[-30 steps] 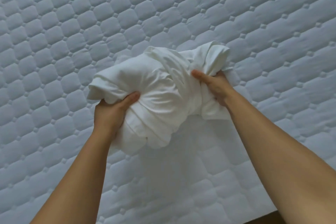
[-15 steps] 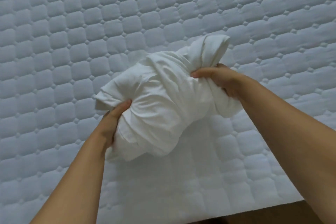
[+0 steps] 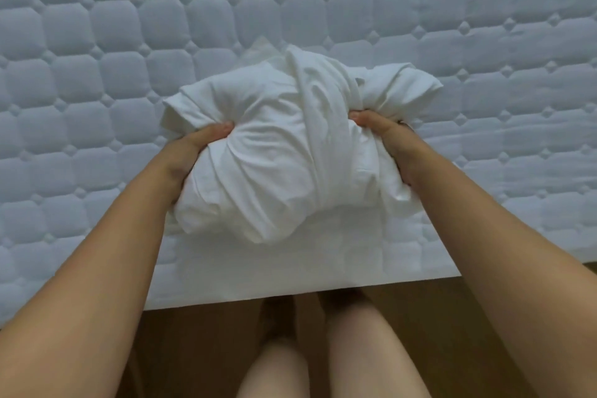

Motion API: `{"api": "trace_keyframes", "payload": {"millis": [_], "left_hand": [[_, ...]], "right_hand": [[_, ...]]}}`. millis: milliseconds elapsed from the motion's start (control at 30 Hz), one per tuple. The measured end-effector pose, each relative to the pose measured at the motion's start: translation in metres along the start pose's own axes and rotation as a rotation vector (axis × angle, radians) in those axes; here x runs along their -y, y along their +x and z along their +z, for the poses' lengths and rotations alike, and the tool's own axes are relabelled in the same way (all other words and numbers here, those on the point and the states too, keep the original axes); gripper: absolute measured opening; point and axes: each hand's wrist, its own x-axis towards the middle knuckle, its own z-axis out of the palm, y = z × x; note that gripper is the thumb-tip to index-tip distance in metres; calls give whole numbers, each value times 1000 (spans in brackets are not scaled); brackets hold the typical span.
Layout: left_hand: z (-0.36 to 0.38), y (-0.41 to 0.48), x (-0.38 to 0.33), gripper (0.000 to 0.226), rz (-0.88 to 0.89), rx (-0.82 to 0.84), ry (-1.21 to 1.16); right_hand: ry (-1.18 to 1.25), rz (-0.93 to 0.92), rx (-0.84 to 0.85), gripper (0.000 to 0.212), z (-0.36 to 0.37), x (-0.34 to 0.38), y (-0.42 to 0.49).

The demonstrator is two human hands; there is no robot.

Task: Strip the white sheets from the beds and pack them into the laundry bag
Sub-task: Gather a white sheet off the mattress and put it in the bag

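Head view: a bundled white sheet (image 3: 284, 152) is held over the near edge of the quilted mattress (image 3: 97, 42). The left hand (image 3: 190, 155) grips its left side, thumb pressed into the cloth. The right hand (image 3: 387, 142) grips the right side, fingers curled into a bunched fold. Below, bare legs (image 3: 355, 349) stand on a wooden floor (image 3: 193, 349).

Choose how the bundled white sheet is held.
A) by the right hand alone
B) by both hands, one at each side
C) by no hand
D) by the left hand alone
B: the left hand and the right hand each grip one side of the bundled white sheet over the quilted mattress.
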Motion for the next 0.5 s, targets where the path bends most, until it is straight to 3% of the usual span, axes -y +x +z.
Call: {"api": "trace_keyframes", "payload": {"millis": [100,200,400,500], "left_hand": [[-1,2,11,70,114,-29,-33],[-2,1,25,70,207,-32,-75],[-5,-1,34,101,266,14,-69],[-2,4,30,92,262,20,-59]], "right_hand": [[67,-40,-40,30,8,-14,-3],[124,-39,-20,42,8,-26,-10],[199,-35,-93,51,15,-37,-5],[221,-97,-176,35,20,-41,0]]}}
